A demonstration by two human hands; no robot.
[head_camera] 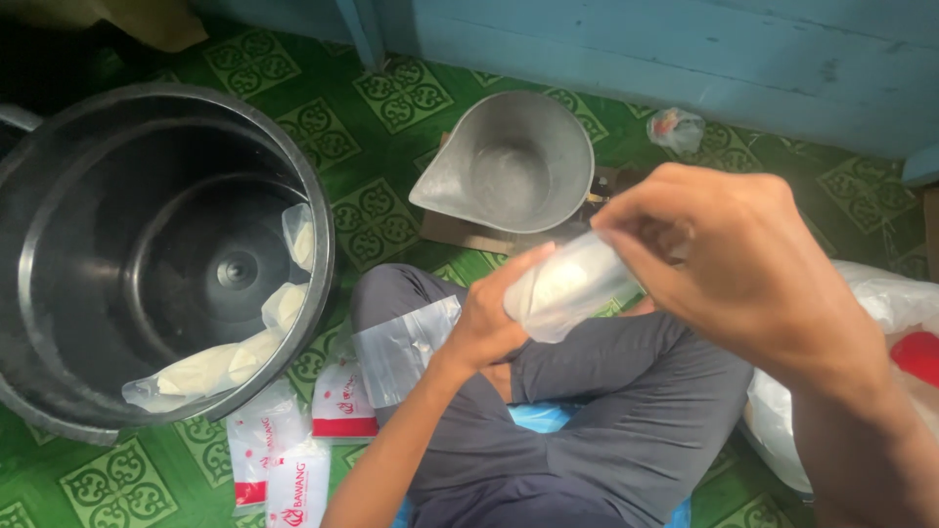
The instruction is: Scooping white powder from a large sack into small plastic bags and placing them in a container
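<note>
My left hand point(489, 313) grips the lower end of a small clear plastic bag filled with white stuff point(562, 286). My right hand point(729, 249) closes around the bag's upper end, fingers pinching the plastic. Both hands hold it above my crossed legs in dark grey trousers point(597, 411). An empty clear plastic bag point(401, 347) lies on my left knee.
A large black bucket point(59, 323) at left holds several filled clear bags point(220, 364). A grey metal scoop jug point(514, 161) stands on cardboard ahead. Red-and-white packets point(298, 460) lie on the green patterned floor. A big white plastic sack point(895, 303) sits at right beside a blue wooden wall.
</note>
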